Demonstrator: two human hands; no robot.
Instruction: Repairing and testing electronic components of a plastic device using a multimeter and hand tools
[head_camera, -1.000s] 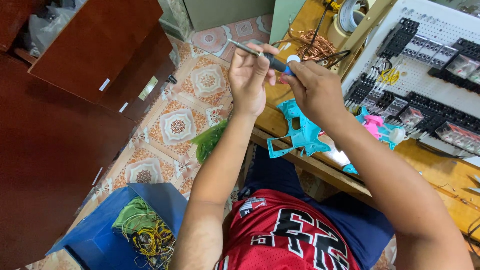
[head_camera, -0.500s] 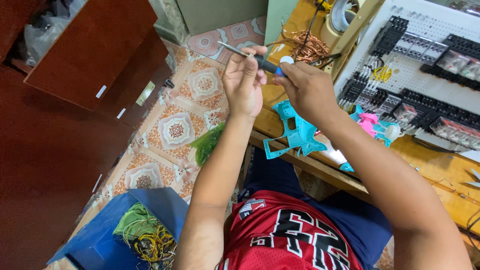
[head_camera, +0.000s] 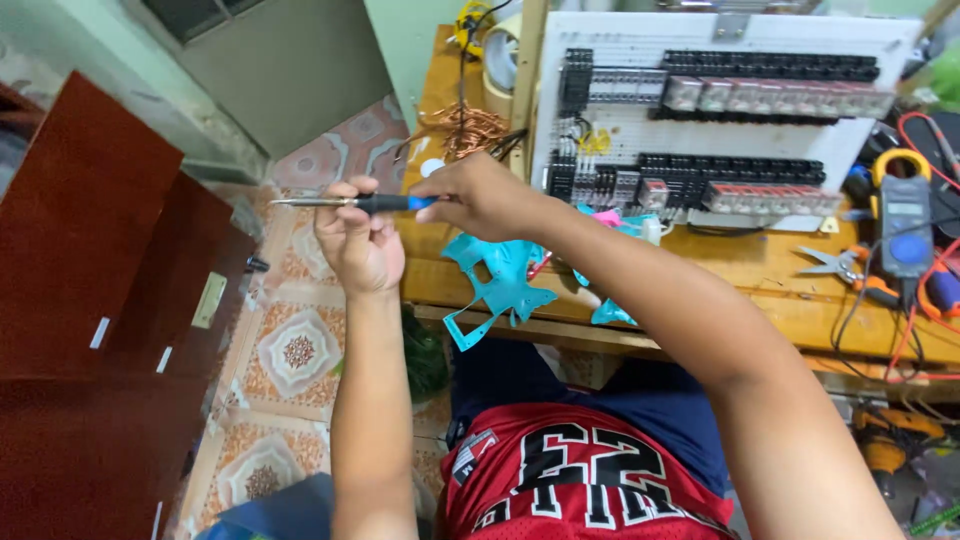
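Black-and-blue handle, metal tip — we find the soldering iron (head_camera: 350, 203) held level over the tiled floor (head_camera: 290, 350), just off the wooden bench (head_camera: 760, 270). Our left hand (head_camera: 358, 245) pinches its black grip; our right hand (head_camera: 480, 198) closes on the blue end. Turquoise plastic shell (head_camera: 500, 285) lies on the bench edge — untouched.

Both hands hold a soldering iron (head_camera: 350, 203) level above the tiled floor (head_camera: 290, 350). The left hand (head_camera: 358, 245) pinches its black grip; the right hand (head_camera: 480, 195) closes on the blue rear end. A turquoise plastic shell (head_camera: 495, 285) lies on the wooden bench (head_camera: 760, 275) beside a white panel of relays (head_camera: 720, 110).
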